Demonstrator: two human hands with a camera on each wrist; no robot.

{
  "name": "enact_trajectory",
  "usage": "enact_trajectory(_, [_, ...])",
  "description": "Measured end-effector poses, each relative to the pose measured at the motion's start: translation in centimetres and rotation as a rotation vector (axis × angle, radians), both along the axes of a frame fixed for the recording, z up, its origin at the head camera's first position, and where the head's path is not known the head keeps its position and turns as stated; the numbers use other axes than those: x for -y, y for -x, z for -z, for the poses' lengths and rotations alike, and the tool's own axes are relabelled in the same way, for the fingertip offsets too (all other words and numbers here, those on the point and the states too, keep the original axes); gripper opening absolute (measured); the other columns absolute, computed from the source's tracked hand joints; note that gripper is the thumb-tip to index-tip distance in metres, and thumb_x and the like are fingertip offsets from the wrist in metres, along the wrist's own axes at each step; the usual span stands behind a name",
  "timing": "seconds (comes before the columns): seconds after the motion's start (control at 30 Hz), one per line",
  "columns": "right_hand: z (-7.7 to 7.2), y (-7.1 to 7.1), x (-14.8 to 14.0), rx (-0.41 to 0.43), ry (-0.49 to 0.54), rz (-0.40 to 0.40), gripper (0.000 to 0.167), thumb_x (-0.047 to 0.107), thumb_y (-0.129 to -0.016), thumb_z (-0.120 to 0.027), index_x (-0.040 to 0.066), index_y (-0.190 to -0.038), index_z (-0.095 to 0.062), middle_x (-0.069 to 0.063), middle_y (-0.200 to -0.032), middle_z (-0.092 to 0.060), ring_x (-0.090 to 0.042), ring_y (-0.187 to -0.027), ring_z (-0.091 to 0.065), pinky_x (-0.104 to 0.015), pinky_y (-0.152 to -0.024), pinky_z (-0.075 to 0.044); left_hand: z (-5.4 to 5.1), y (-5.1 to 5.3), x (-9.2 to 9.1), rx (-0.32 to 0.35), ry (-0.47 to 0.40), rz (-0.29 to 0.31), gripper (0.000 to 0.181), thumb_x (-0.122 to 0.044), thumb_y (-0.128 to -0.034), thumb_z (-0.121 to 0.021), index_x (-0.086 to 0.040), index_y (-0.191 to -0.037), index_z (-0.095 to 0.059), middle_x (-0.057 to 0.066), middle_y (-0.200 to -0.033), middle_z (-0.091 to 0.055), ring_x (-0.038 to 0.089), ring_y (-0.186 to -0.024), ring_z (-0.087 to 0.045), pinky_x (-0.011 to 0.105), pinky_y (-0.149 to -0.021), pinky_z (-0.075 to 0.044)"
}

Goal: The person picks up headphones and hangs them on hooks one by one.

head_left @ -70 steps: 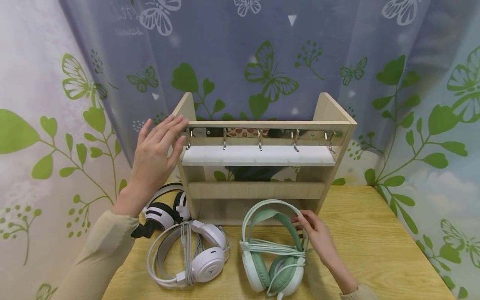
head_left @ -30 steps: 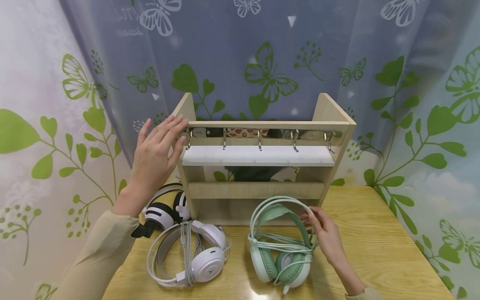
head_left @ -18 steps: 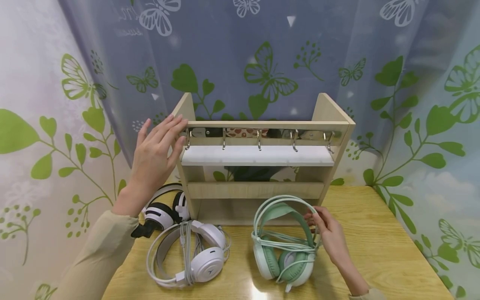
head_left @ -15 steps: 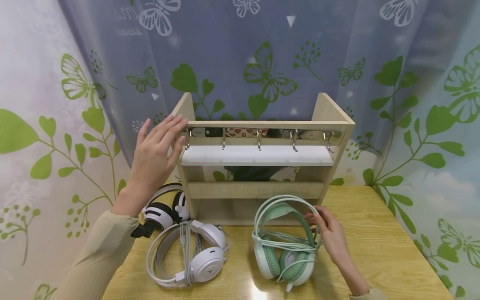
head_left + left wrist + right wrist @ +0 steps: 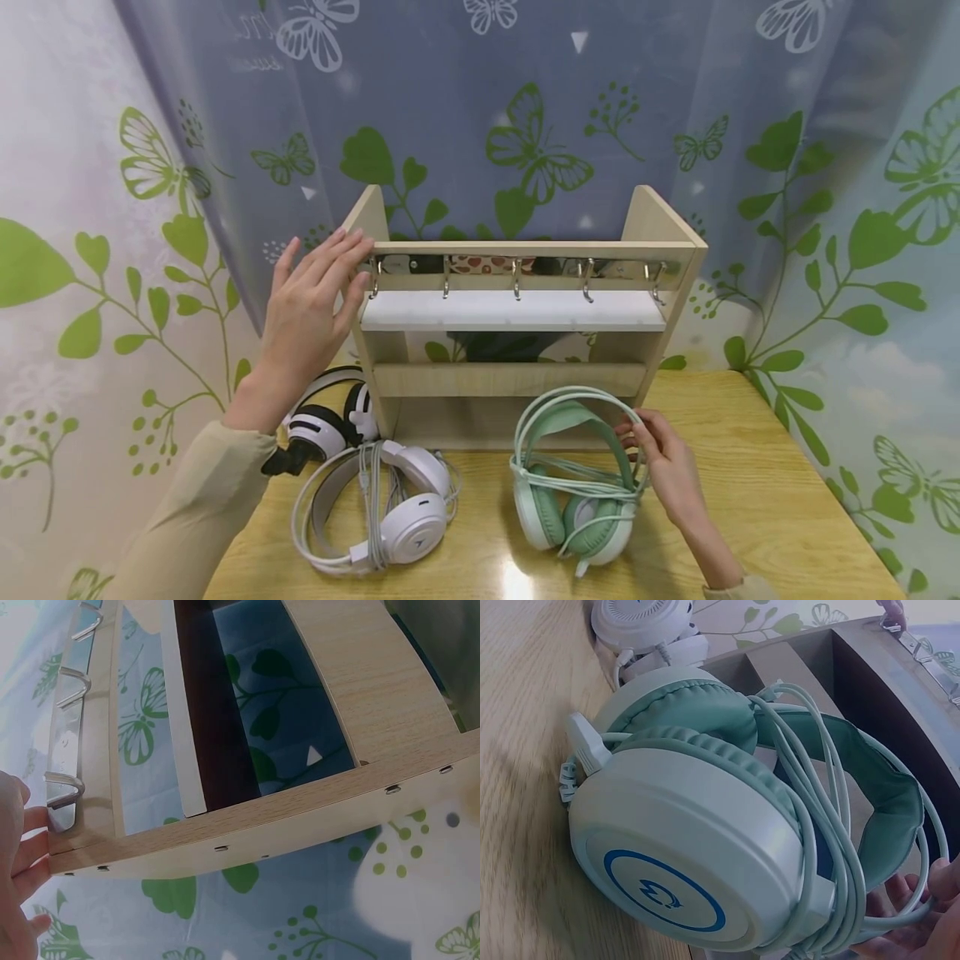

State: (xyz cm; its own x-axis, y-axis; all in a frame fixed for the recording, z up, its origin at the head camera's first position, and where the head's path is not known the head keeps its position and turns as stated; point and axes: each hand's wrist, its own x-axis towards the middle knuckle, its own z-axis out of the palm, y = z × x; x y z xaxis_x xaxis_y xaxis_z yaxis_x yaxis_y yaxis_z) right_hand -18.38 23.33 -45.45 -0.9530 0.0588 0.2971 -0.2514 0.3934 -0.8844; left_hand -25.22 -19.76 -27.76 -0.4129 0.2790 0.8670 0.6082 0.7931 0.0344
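My right hand (image 5: 673, 475) pinches the headband of a mint-green headset (image 5: 542, 512), thumb in front and fingers behind. Its cable is wound across the band above the ear cups, as the right wrist view shows close up. My left hand (image 5: 307, 308) rests with fairly straight fingers on the upper left corner of a light wooden rack (image 5: 510, 379). A row of metal hooks (image 5: 517, 279) runs along the rack's top rail, with nothing hanging on them. In the left wrist view, the left fingertips (image 5: 34, 859) touch the rack's edge beside a hook.
A white headset (image 5: 412, 529) with a grey wound cable lies on the wooden table (image 5: 757, 500), left of the green one. Behind it, against the rack's left side, sits a black-and-white headset (image 5: 318, 429). A patterned curtain (image 5: 450, 100) hangs behind the rack.
The green headset has shifted to the right and slightly up in the head view, along with my right hand. My left hand has stayed on the rack's corner.
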Motion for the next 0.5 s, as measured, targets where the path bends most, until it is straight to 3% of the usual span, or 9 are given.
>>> enact_trajectory(0.5, [-0.2, -0.1, -1.3, -0.052, -0.032, 0.044, 0.030, 0.014, -0.110, -0.044, -0.005, -0.128, -0.059, -0.024, -0.109, -0.069, 0.000, -0.085, -0.065, -0.027, -0.071, -0.058, 0.0, 0.1, 0.0, -0.003, -0.005, -0.001, 0.038, -0.019, -0.1030, -0.057, -0.009, -0.140, -0.061, 0.009, -0.144, -0.059, 0.027, -0.138, -0.051, 0.050, -0.124, -0.017])
